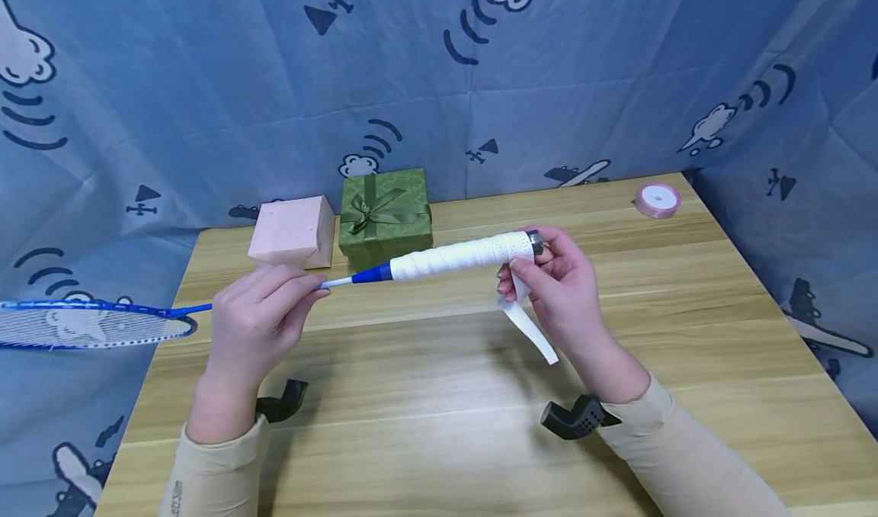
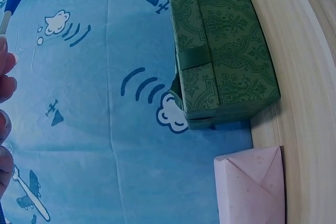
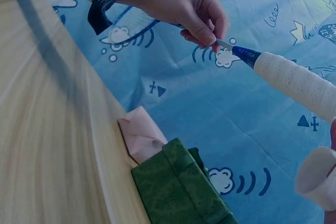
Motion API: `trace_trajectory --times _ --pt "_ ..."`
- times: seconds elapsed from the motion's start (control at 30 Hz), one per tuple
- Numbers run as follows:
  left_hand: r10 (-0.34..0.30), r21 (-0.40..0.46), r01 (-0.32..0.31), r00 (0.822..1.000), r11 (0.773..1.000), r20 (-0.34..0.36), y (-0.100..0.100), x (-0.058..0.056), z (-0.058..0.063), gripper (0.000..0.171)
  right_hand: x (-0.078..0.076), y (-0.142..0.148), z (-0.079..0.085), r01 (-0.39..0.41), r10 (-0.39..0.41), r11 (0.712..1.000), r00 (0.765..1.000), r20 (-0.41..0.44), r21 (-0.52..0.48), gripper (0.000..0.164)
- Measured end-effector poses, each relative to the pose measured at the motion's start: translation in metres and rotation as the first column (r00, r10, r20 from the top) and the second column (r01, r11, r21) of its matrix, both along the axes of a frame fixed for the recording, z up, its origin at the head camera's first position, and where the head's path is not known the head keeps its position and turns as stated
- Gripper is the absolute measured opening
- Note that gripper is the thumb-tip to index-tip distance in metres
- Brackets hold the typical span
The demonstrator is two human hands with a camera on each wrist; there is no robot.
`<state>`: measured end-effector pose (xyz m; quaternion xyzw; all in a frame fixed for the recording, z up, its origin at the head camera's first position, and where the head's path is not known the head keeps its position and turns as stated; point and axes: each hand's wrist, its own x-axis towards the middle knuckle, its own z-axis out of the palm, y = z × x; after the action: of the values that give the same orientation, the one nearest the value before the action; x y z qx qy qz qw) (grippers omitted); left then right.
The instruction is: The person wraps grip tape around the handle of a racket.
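Observation:
A blue badminton racket [image 1: 370,274] is held up over the table, its strung head out at the far left. My left hand [image 1: 264,311] pinches the thin shaft just short of the blue cone. White perforated grip tape [image 1: 453,259] lies wrapped around the handle in overlapping turns. At the butt end, my right hand [image 1: 565,296] pinches the tape between thumb and fingers. From there a loose tape tail [image 1: 533,332] hangs down; the right wrist view shows a wide white curl of tape [image 3: 314,179] below the handle.
Toward the back of the wooden table [image 1: 425,425] stand a pink box [image 1: 291,231] and a green box with a bow [image 1: 386,216]. A pink ribbon roll [image 1: 657,200] lies at the back right. Blue patterned cloth [image 1: 425,67] hangs behind the table.

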<state>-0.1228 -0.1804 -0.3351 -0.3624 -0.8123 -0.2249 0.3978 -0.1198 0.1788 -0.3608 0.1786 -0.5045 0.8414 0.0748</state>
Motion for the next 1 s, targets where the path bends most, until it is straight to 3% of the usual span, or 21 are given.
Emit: trace_trajectory --times 0.27,0.47,0.7,1.0 --pt "0.010 -0.009 -0.010 1.000 1.000 0.026 0.0004 -0.0002 -0.0016 0.029 0.0002 -0.0003 0.0004 0.032 -0.033 0.999 0.999 0.009 0.020 0.018" --pt "-0.002 -0.007 0.002 1.000 1.000 0.020 0.0009 -0.0002 -0.0016 0.028 0.0004 -0.0008 -0.0017 0.018 -0.018 1.000 1.000 0.015 0.008 0.024" --pt "-0.002 -0.008 0.002 1.000 1.000 0.010 0.0006 0.0008 -0.0001 0.026 -0.0011 0.0012 -0.0024 -0.025 0.026 0.999 0.999 -0.027 0.036 0.042" --pt "0.000 -0.019 0.001 0.999 1.000 0.039 -0.0011 0.0016 -0.0006 0.029 0.0000 0.0025 -0.0006 -0.031 0.035 0.997 0.998 -0.054 0.065 0.041"
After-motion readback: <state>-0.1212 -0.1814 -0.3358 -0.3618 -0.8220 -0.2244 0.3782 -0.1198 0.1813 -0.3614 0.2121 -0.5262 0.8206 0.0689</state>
